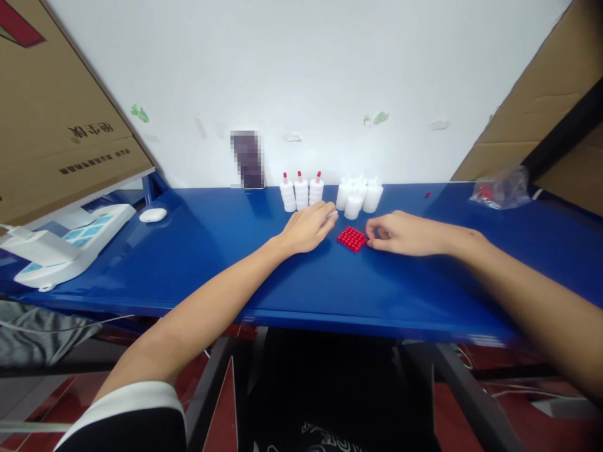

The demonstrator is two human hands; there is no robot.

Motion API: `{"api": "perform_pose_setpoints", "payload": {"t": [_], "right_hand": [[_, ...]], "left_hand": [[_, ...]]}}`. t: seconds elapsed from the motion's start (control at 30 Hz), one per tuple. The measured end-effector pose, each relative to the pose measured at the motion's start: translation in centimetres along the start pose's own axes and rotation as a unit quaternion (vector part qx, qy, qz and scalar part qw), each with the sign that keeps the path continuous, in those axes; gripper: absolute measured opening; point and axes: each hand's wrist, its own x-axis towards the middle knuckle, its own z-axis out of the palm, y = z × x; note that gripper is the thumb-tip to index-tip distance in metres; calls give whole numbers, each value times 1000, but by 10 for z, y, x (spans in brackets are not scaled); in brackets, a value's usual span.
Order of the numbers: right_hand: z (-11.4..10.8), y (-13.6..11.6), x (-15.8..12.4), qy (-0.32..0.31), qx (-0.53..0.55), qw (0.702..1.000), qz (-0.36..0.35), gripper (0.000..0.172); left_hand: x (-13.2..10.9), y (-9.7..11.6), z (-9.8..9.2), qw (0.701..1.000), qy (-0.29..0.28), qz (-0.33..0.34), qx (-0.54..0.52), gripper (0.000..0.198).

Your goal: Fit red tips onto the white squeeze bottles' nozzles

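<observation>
My left hand [308,227] rests on the blue table [235,270] with its fingers curled round a small white bottle [332,214], only the tip of which shows. My right hand [400,232] lies just right of a block of red caps [352,238], fingers pinched at the block's edge; whether a cap is between them is hidden. Behind the hands stand three white bottles with red caps [301,190] and a cluster of uncapped white bottles [358,195].
A white device [61,248] and a white mouse-like object [153,215] sit at the table's left. A clear bag with red pieces [502,188] lies at the back right. Cardboard boxes [51,107] lean on both sides. A single red cap [428,194] lies apart.
</observation>
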Motion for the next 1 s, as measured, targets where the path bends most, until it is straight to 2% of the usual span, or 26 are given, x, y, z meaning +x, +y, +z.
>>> {"api": "perform_pose_setpoints", "payload": {"t": [0.17, 0.33, 0.5, 0.67, 0.87, 0.97, 1.0], "right_hand": [[0, 0, 1, -5, -4, 1000, -3, 22], [0, 0, 0, 7, -19, 1000, -14, 17], [0, -3, -1, 115, -40, 992, -34, 10], [1, -6, -1, 222, 28, 974, -44, 5], [18, -14, 4, 302, 155, 937, -88, 9], [27, -17, 7, 325, 173, 921, -129, 6], [29, -18, 8, 327, 169, 918, -147, 11]], "left_hand": [[0, 1, -2, 1000, -3, 3, 8, 31], [-1, 3, -3, 1000, 11, 21, -10, 39], [-3, 7, -3, 999, 22, 32, -22, 23], [-4, 12, -3, 998, 19, 38, -37, 26], [-4, 17, -3, 997, 9, 37, -62, 37], [-4, 18, -2, 996, 20, 40, -79, 39], [-4, 18, -2, 995, 29, 40, -84, 39]]}}
